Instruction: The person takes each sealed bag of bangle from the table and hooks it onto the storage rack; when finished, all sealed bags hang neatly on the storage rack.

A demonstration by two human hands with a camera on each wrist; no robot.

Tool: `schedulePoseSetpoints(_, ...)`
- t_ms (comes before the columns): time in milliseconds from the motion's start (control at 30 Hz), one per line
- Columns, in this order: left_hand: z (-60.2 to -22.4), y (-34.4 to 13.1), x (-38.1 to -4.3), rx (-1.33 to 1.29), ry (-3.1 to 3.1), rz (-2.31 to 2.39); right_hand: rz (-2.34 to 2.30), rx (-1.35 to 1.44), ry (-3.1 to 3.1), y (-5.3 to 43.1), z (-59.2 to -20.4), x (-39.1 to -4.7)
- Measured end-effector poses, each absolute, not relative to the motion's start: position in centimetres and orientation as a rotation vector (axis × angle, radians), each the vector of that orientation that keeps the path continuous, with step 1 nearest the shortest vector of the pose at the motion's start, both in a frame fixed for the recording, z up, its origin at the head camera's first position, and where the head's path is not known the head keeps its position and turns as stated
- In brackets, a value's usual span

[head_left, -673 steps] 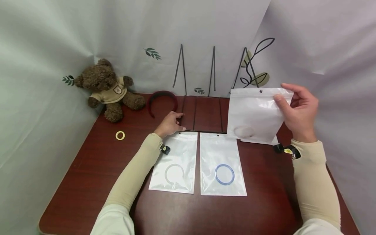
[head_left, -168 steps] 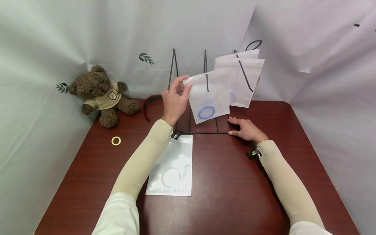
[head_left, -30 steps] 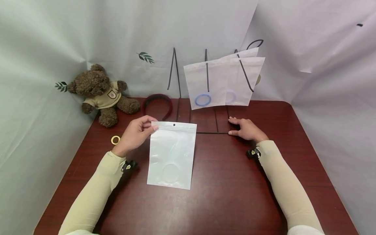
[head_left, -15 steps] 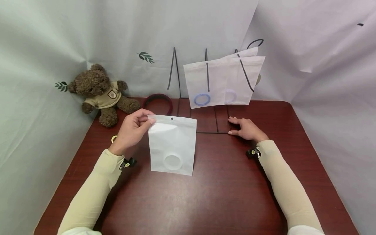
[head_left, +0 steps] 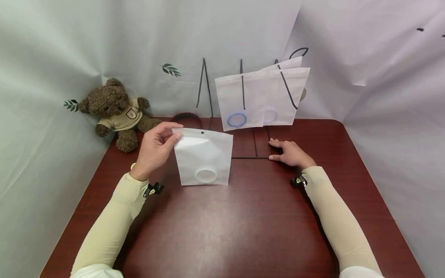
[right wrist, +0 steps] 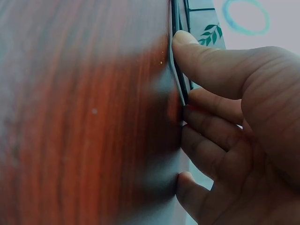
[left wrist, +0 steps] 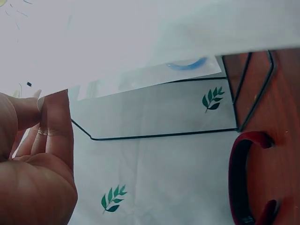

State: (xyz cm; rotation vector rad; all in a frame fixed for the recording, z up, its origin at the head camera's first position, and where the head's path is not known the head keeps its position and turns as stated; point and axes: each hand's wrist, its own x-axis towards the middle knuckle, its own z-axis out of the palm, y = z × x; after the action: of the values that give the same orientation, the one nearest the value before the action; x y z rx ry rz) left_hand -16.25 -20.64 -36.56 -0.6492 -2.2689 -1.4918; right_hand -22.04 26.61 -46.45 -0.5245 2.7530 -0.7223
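My left hand [head_left: 154, 150] pinches the top left corner of a white zip bag [head_left: 205, 152] between thumb and fingers, holding it up over the table. A pale ring [head_left: 206, 175] shows through the bag's lower part, and a small hole sits in its top edge. My right hand [head_left: 293, 153] rests at the front right corner of the black wire rack [head_left: 247, 157], its thumb touching the wire in the right wrist view. From the rack's middle hook hangs a bag with a blue ring [head_left: 237, 119]; more white bags [head_left: 297, 79] hang on the right hook [head_left: 288, 88].
The rack's left hook [head_left: 199, 85] carries no bag. A dark red headband [head_left: 187, 115] lies behind the held bag. A brown teddy bear [head_left: 112, 102] sits at the back left. A yellow ring [head_left: 133, 166] is mostly hidden behind my left wrist.
My left hand has raised the bag and moved it away from me, toward the rack; its lower end now swings farther from me. My right hand has stayed at the rack's corner.
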Motion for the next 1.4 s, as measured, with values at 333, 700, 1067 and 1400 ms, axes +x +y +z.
schedulePoseSetpoints(333, -34.8, -20.1, -16.9, -0.673, -2.162, -1.43, -0.713, -0.539, 2.763, 26.5, -46.5, -22.1)
schedulePoseSetpoints(700, -33.5, -19.9, -17.9, -0.608, -2.048, -1.436, -0.707, -0.516, 2.743, 26.4, -46.3, -22.0)
schedulePoseSetpoints(1067, -33.5, -20.0, -19.2, -0.621, -1.968, -1.492, -0.688, -0.52, 2.753, 26.5, -46.5, -22.1)
schedulePoseSetpoints(1400, -33.6, -19.6, -20.5, -0.565, -1.961, -1.495, -0.701, -0.513, 2.752, 26.6, -46.7, -22.2)
